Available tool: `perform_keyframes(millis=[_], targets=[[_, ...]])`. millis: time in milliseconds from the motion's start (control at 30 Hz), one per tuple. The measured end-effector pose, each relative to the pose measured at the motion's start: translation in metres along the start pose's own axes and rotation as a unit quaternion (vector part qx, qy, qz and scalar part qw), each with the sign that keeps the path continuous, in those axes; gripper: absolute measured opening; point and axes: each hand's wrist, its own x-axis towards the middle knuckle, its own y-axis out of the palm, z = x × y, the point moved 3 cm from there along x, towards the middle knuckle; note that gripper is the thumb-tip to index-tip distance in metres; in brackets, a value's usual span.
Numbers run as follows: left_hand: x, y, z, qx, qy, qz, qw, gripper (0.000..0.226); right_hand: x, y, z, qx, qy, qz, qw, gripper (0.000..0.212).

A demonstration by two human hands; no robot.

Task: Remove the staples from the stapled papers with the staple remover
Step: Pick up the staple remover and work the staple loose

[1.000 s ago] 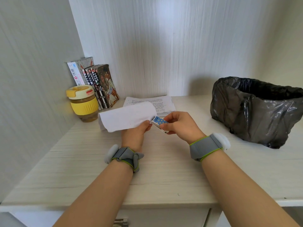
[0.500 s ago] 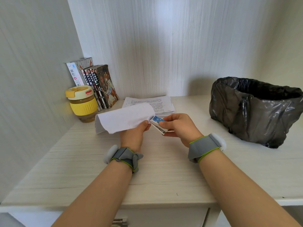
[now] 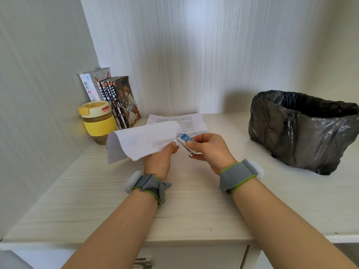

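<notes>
Pale wood-grain walls enclose a light desk [image 3: 194, 206] seen from the head camera, which looks forward and down at two bare forearms, each with a grey wristband edged in green.

Above the middle of the desk, the left hand [image 3: 158, 158] grips a set of stapled papers [image 3: 141, 141] by their near right corner, thumb on top. These white sheets arch up and droop over to the left, off the desk surface. Right beside that corner, the right hand [image 3: 208, 150] pinches a small staple remover [image 3: 186, 143] with a blue dotted top and a white body. Its tip sits at the edge of the held papers; whether it touches a staple is too small to tell.

Behind the hands, a stack of printed papers [image 3: 187, 123] lies flat near the back wall. At the back left, a row of comic books [image 3: 118, 100] stands upright in the corner, with a yellow-lidded glass cup [image 3: 98, 121] just in front of them. On the right, a bin lined with a black bag [image 3: 303, 131] rests on the desk, well apart from the hands.
</notes>
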Motion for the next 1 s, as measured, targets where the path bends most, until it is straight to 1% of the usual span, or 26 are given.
perform_keyframes(millis=[200, 267, 400, 633, 1000], targets=[[-0.0025, 0.0018, -0.0049, -0.1, 0.002, -0.019, 0.995, 0.024, 0.0023, -0.002, 0.0013, -0.039, -0.011, 0.003, 0.999, 0.023], [-0.0028, 0.0028, -0.0056, -0.118, 0.0, -0.018, 0.993, 0.027, 0.0026, -0.0033, 0.0015, -0.052, -0.017, 0.002, 0.999, 0.024], [-0.0026, 0.0014, -0.0054, -0.13, -0.003, -0.023, 0.991, 0.029, 0.0032, -0.005, 0.0025, -0.075, -0.03, -0.004, 0.997, 0.026], [-0.0033, 0.0014, -0.0065, -0.138, -0.014, -0.027, 0.99, 0.021, 0.0027, -0.0062, 0.003, -0.104, -0.037, -0.008, 0.994, 0.027], [-0.0052, 0.0037, -0.0087, -0.138, -0.005, -0.013, 0.99, 0.026, 0.002, -0.0057, 0.0029, -0.076, -0.02, -0.008, 0.997, 0.024]])
